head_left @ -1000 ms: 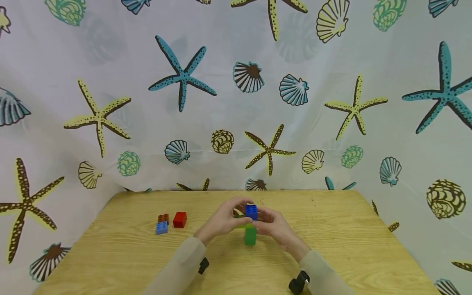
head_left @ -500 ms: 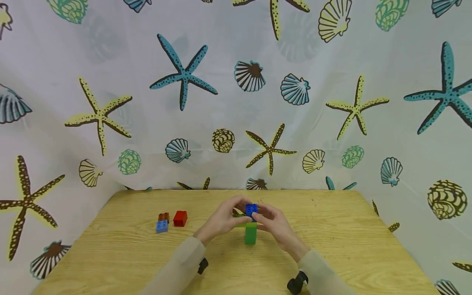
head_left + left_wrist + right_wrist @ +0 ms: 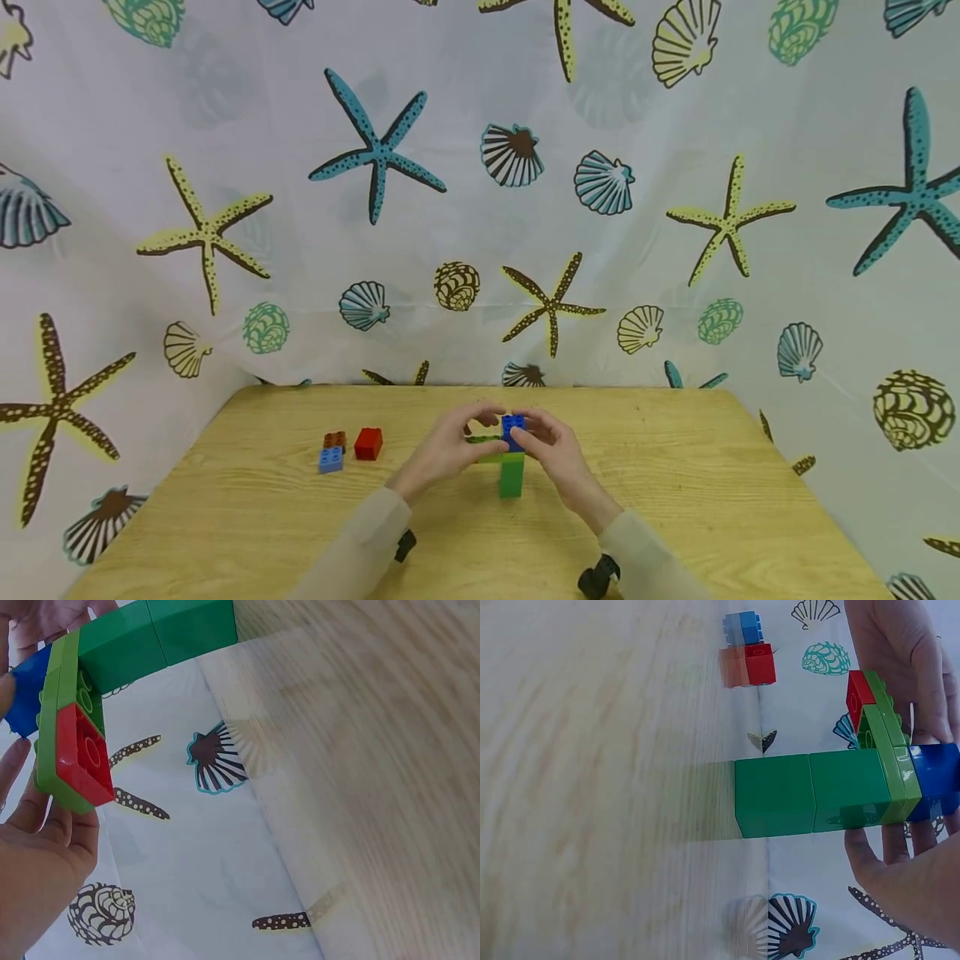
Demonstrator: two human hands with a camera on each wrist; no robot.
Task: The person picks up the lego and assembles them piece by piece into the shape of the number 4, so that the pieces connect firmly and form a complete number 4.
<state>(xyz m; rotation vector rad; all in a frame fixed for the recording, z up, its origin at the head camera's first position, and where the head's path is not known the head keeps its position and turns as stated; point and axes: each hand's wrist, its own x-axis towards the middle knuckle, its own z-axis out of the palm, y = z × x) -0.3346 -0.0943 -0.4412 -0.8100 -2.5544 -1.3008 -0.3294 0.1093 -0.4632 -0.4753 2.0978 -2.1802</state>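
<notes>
A toy-brick build stands at mid-table: two stacked green bricks (image 3: 512, 477) carry lime green bricks (image 3: 881, 731) that jut out to the left. A red brick (image 3: 84, 754) sits under the jutting end. On top, above the green column, is a dark blue brick (image 3: 513, 428). My right hand (image 3: 558, 454) grips this blue brick, thumb on its near face and fingers behind. Around the jutting lime part curves my left hand (image 3: 444, 446), thumb in front and fingers behind, with a wide gap between thumb and index finger; whether it touches is hard to see.
Left of the build, a loose red brick (image 3: 368, 443), a brown brick (image 3: 334, 439) and a light blue brick (image 3: 331, 460) lie on the wooden table (image 3: 660, 492). Behind the table hangs a curtain (image 3: 420, 250) printed with shells and starfish.
My left hand has drawn slightly left, away from the blue brick. My right thumb has come onto that brick's near face. The brick build has stayed in place.
</notes>
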